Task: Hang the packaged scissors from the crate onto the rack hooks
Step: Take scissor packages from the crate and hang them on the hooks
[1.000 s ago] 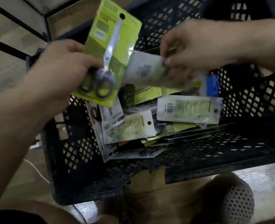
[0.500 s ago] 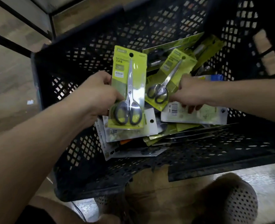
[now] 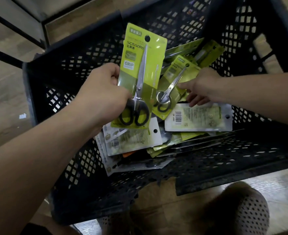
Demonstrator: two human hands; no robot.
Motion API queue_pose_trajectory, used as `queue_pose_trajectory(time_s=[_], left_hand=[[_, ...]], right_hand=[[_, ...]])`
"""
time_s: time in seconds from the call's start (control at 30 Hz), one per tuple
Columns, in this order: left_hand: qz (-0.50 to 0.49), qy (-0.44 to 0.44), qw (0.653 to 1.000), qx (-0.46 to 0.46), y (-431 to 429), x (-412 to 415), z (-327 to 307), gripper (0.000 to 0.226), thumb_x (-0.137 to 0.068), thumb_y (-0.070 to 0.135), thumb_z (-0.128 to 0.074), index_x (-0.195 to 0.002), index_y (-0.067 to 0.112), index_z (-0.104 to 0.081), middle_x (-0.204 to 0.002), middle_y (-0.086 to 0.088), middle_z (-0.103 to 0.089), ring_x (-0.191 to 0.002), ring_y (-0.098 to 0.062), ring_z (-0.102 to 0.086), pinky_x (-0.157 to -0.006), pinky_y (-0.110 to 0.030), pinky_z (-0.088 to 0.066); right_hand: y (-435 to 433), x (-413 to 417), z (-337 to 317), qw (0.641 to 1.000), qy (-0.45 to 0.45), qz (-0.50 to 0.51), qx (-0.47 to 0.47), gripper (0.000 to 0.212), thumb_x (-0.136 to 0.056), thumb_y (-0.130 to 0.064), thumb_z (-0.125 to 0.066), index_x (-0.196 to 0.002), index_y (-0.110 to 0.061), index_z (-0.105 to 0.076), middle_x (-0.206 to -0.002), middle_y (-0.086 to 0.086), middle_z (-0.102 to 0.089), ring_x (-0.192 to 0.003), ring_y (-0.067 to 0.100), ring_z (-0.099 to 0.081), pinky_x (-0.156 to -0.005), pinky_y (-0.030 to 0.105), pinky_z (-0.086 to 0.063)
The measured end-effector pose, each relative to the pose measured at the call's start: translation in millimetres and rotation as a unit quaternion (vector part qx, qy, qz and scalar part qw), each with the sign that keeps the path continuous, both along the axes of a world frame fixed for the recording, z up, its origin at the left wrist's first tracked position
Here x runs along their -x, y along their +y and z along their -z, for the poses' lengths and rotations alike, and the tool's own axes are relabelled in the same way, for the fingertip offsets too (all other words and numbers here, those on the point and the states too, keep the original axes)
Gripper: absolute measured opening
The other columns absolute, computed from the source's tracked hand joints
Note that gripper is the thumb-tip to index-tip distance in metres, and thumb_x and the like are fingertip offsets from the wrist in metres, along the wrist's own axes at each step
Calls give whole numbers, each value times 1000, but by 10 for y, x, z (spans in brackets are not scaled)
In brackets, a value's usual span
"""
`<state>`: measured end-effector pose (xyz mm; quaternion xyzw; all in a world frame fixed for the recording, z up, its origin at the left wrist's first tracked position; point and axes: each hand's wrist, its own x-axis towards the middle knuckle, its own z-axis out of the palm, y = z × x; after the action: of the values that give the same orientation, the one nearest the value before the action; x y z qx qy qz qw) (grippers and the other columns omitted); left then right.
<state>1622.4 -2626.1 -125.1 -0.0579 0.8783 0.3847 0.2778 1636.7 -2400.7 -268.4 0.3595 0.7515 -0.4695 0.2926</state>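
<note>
Wood-look floor (image 3: 2, 92) — black mesh crate (image 3: 68, 65) on it, white scrap (image 3: 22, 116) beside

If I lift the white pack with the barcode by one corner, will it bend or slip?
The barcode pack lies flat and unbent on the uneven pile, so it is probably fairly stiff. Its surface shines, so it may slip. Resting loose there, it would likely slide if pushed.

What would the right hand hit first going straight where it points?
The right hand holds the small scissors pack; next in line, probably the large scissors pack in the left hand; depth unclear.
</note>
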Motion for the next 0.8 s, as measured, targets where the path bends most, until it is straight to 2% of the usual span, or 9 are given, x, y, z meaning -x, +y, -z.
queue_pose_trajectory(time_s=[0.17, 0.23, 0.33, 0.4, 0.5, 0.6, 0.67, 0.73, 0.8], left_hand=[[-10, -3, 1000, -6, -1, 2, 2, 35, -88, -9, -66, -101, 24, -65, -84, -1, -78, -74, -16, -77, -76, -40, -65], [-21, -10, 1000, -14, -18, -6, 8, 33, -89, -9, -66, -101, 21, -66, -84, -3, -78, -69, -12, -76, -68, -30, -64], [-33, -13, 999, -12, -57, -12, 25, 30, -90, -7, -67, -99, 22, -66, -84, -3, -78, -68, -13, -75, -64, -28, -61], [-40, -10, 999, -12, -79, -7, 23, 30, -91, -6, -66, -101, 23, -66, -85, -4, -77, -69, -12, -75, -65, -28, -62], [-64, -1, 998, -11, -115, 19, 20, 35, -90, -6, -63, -104, 25, -66, -88, 0, -78, -78, -16, -77, -80, -40, -63], [-92, 4, 996, -15, -132, 58, 3, 37, -90, -7, -56, -105, 26, -63, -101, -6, -76, -97, -29, -73, -88, -48, -59], [-109, -8, 994, -17, -131, 75, 12, 37, -91, -7, -52, -108, 25, -62, -106, -7, -74, -101, -28, -71, -86, -44, -59], [-122, -27, 992, -28, -120, 81, 55, 38, -92, -9, -49, -110, 21, -62, -104, -5, -74, -89, -17, -74, -73, -31, -61], [-128, -45, 990, -32, -88, 78, 74, 38, -92, -11, -48, -111, 19, -61, -103, -5, -74, -78, -11, -72, -62, -24, -58]], right_hand=[[-54, -24, 29, 998, 38, 52, -3, 36, -89, -27, -80, -98, 6, -68, -74, 13, -69, -41, 17, -63, -40, 22, -46], [-52, -7, -8, 995, 74, 71, 4, 33, -89, -25, -79, -100, 5, -70, -72, 13, -63, -38, 17, -57, -41, 21, -43], [-107, -7, -122, 989, 138, 54, 7, 25, -93, -29, -66, -97, -5, -60, -73, 16, -59, -49, 25, -65, -55, 33, -48], [-165, -39, -178, 981, 189, 42, -7, 25, -93, -26, -60, -99, -2, -57, -77, 12, -57, -61, 24, -58, -59, 33, -44], [-211, -86, -238, 970, 221, 102, 21, 6, -92, -14, -59, -93, -15, -53, -84, 9, -56, -72, 23, -53, -62, 31, -41], [-234, -94, -322, 952, 216, 185, 115, 11, -91, -12, -59, -93, -23, -56, -94, 9, -63, -87, 31, -62, -69, 36, -47], [-252, -98, -383, 947, 208, 189, 158, 11, -84, -16, -64, -93, -21, -59, -94, 7, -65, -92, 31, -63, -74, 37, -49], [-282, -109, -427, 947, 192, 186, 175, 36, -62, -27, -74, -96, -19, -63, -105, 13, -70, -104, 38, -67, -90, 49, -55], [-294, -115, -423, 945, 190, 186, 192, 55, -46, -34, -74, -98, -19, -64, -110, 13, -70, -111, 44, -65, -94, 50, -53]])
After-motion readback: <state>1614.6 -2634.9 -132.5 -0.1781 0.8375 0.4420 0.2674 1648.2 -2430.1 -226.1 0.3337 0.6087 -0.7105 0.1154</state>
